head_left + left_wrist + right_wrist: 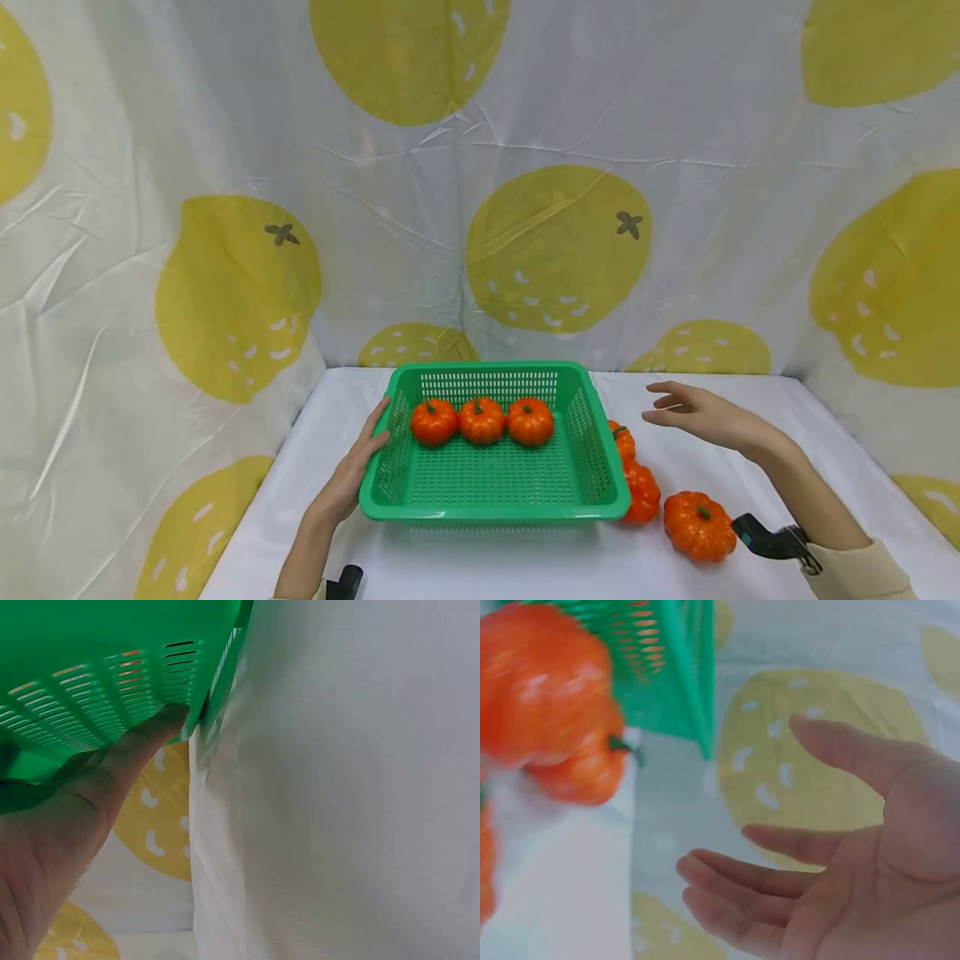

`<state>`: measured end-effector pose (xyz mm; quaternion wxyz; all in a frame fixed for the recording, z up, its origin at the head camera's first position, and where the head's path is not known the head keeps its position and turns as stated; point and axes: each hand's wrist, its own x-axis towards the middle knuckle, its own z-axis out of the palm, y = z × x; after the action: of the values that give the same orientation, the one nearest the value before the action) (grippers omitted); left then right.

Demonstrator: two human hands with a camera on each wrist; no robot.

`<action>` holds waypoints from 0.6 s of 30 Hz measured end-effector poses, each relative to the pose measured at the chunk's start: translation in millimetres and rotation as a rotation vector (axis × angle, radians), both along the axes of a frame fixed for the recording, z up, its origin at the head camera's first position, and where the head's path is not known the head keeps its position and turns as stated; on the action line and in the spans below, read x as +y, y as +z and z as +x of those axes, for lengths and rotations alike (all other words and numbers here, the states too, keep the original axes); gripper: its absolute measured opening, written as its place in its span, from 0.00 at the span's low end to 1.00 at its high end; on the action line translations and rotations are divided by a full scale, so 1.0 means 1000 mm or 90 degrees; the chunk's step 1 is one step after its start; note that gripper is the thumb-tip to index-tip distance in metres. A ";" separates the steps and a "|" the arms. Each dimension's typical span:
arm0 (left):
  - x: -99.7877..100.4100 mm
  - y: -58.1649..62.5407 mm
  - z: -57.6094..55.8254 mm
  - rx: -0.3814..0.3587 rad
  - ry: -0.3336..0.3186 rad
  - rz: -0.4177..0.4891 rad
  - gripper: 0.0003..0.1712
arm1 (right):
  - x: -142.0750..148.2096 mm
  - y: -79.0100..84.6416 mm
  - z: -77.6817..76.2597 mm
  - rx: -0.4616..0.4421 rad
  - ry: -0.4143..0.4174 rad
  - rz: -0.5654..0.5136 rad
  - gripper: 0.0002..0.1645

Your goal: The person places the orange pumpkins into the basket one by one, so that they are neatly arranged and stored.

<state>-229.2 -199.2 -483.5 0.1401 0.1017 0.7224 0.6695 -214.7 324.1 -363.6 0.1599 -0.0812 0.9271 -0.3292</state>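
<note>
A green plastic basket [495, 512] with slotted walls stands in the middle of the table. Inside it, three small orange toy pumpkins [482, 420] form a row near the back. My left hand [347, 482] touches the basket's left outer side, thumb and fingers extended; in the left wrist view the thumb [139, 746] lies along the slotted wall, while part of the hand is hidden. Above the table to the right of the basket hovers my right hand [701, 412], holding nothing, fingers spread and slightly bent. The right wrist view shows its bare palm [870, 885].
Beside the basket's right wall lie two orange pumpkins [641, 493], partly hidden by its rim. Another pumpkin [699, 527] sits nearer the front right, close to the right wrist's black camera mount [772, 540]. Lemon-printed cloth [405, 250] hangs behind and beside the white table [465, 567].
</note>
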 end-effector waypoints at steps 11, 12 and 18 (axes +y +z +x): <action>0.000 0.000 0.000 0.006 0.006 -0.012 0.34 | 0.050 -0.058 0.051 0.026 0.068 -0.017 0.39; 0.000 0.000 0.000 0.006 0.007 -0.011 0.34 | 0.053 -0.063 0.054 0.036 0.082 -0.027 0.39; -0.001 -0.001 0.000 0.001 0.007 -0.007 0.34 | 0.063 -0.096 0.077 0.070 0.070 -0.076 0.43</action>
<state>-229.4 -199.8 -484.3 0.1365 0.0977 0.7266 0.6662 -137.8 387.6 -460.1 0.1211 -0.1592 0.9073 -0.3698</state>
